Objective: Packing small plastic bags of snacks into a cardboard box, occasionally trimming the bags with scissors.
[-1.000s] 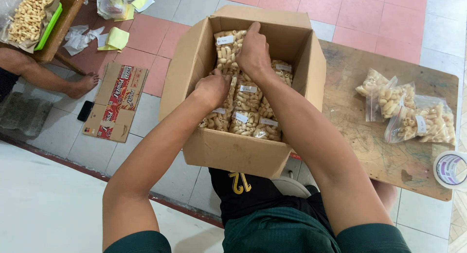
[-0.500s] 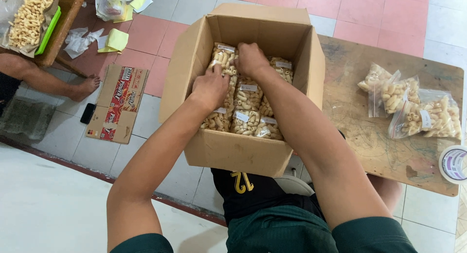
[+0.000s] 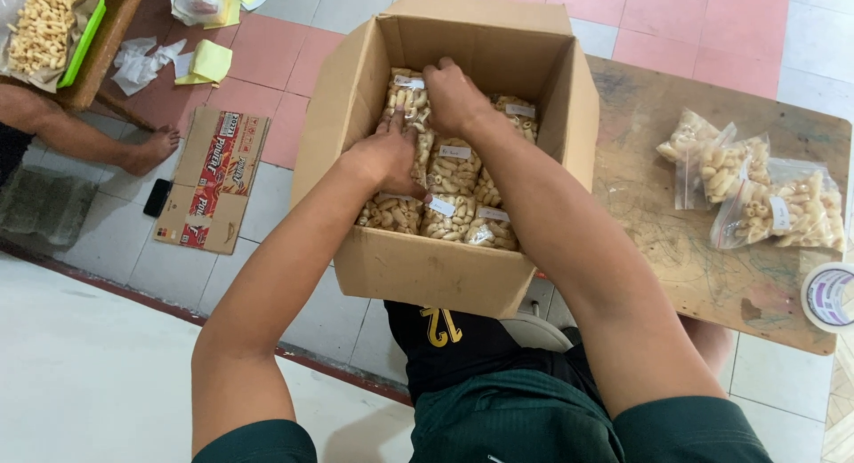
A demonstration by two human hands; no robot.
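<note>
An open cardboard box point(image 3: 418, 272) rests on my lap, filled with several clear bags of pale tube-shaped snacks point(image 3: 454, 218), each with a small white label. Both hands are inside the box. My left hand point(image 3: 390, 156) presses flat on the bags at the box's left side. Further back, my right hand point(image 3: 454, 96) lies over a bag point(image 3: 402, 98) standing at the far left corner, fingers curled on its top. Whether either hand truly grips a bag is hidden by the hands themselves.
A worn wooden table point(image 3: 676, 249) on the right carries three more snack bags point(image 3: 756, 205) and a tape roll point(image 3: 832, 296). On the tiled floor to the left lie a flattened printed carton point(image 3: 209, 183), a phone point(image 3: 158, 197) and paper scraps. Another person's leg and foot point(image 3: 147, 152) are at far left.
My right hand dropped from the back wall's upper part down onto the far-left bag. My left hand opened flatter and slid slightly toward the near side. The box barely shifted.
</note>
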